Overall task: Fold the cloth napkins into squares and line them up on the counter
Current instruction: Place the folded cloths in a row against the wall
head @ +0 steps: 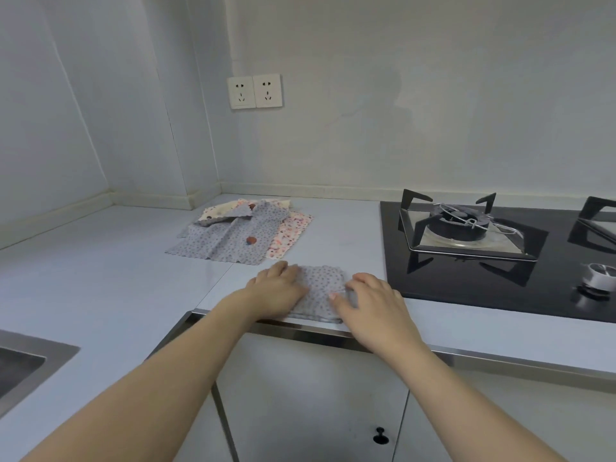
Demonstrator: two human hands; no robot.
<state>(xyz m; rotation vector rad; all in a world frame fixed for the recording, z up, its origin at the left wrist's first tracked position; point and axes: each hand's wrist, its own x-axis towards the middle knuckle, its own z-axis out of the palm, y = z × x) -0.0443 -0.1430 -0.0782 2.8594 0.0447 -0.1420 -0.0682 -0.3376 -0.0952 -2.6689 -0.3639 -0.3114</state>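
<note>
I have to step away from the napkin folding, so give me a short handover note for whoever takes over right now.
Left hand: fingers flat, pressing the left side of the folded grey napkin.
Right hand: resting on the napkin's right side, fingers slightly bent; not clearly gripping.
The folded grey napkin lies at the front edge of the counter, just left of the hob.
The pile of unfolded napkins, grey, cream and pink, lies further back near the corner.
Done: one napkin folded to a rough square.
Left: smooth and place it, then fold the pile and line all of them up.
</note>
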